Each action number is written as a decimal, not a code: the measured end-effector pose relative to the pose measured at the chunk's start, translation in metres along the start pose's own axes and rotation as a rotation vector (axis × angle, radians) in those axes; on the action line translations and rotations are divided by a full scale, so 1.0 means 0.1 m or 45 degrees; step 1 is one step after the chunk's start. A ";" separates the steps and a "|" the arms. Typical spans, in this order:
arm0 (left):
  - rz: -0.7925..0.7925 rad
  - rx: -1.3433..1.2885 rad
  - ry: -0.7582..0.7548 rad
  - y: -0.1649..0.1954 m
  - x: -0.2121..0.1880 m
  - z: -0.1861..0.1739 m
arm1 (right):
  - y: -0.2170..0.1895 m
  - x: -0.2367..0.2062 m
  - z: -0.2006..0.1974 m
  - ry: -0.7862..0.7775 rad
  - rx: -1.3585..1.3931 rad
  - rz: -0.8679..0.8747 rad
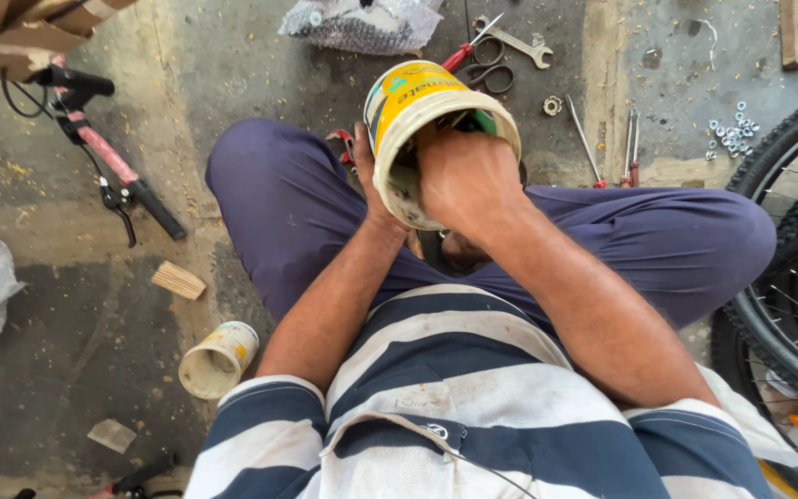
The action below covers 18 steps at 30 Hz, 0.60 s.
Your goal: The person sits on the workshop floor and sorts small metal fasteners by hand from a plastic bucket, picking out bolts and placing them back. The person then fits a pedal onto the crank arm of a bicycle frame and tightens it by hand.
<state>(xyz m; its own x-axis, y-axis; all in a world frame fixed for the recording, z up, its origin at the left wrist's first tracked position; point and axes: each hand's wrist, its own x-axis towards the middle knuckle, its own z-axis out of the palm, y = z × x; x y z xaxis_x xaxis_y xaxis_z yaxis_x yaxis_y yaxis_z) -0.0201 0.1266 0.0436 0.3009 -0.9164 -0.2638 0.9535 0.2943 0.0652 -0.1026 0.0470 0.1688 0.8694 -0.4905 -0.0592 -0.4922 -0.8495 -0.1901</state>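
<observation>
Right hand (466,176) inside yellow can (417,111), left hand (368,171) gripping rim

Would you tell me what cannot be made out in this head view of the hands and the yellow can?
- Inside of the yellow can: blocked by the right hand reaching in.
- Right fingers: hidden inside the can.
- Left hand: mostly behind the can.
- Bicycle wheel: cut off by the right edge.
- Small nuts on the floor: too small to tell apart.
</observation>
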 end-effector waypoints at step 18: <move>-0.017 0.014 0.110 0.00 0.00 -0.04 | -0.28 -0.42 -0.51 -0.295 0.251 0.013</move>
<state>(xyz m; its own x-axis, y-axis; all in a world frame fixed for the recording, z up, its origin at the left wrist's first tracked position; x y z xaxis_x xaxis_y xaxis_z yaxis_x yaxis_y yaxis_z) -0.0200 0.1277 0.0399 0.2860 -0.8933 -0.3468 0.9577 0.2787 0.0717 -0.1276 0.0816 0.2271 0.8624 -0.4221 -0.2795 -0.5027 -0.7796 -0.3736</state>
